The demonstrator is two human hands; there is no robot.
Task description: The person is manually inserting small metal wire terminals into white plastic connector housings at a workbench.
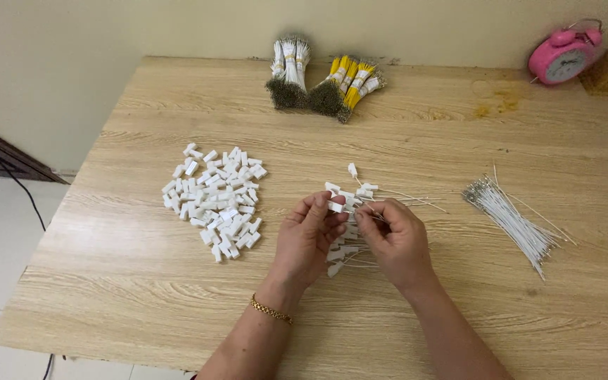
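White plastic connector (336, 206) sits pinched in the left hand (309, 239) fingertips, above the table (142, 281) centre, over a small heap of finished wired pieces (350, 250). Right hand (397, 243) is closed thumb-to-finger on a thin white wire (416, 200) near its end. Connector looks light, rigid, a bit slick, so grip its flat sides; wire looks limp, so hold it close to the tip.

Left hand (309, 236) and right hand (397, 239) close together, fingertips pinched and almost meeting — forearms angled inward, bracelet on left wrist.
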